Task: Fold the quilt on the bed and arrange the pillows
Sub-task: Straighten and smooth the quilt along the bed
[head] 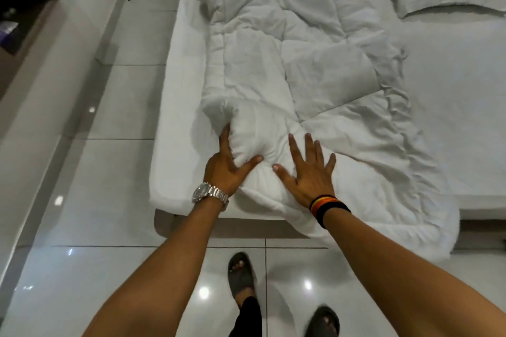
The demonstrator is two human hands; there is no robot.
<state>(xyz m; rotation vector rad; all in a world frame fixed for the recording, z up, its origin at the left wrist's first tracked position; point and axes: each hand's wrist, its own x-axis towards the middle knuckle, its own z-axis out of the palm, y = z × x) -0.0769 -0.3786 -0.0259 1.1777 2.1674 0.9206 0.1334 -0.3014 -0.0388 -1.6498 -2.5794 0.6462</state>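
Both forearms are bare, with no sleeve reaching the wrists. The left hand carries a silver metal wristwatch with a round face and a link bracelet just behind the knuckles and fingers, while the right hand carries a stack of bands behind its fingers, black with orange, yellow and red stripes. Below, each foot wears a dark open-toed sandal, and a black trouser leg shows above the nearer foot.
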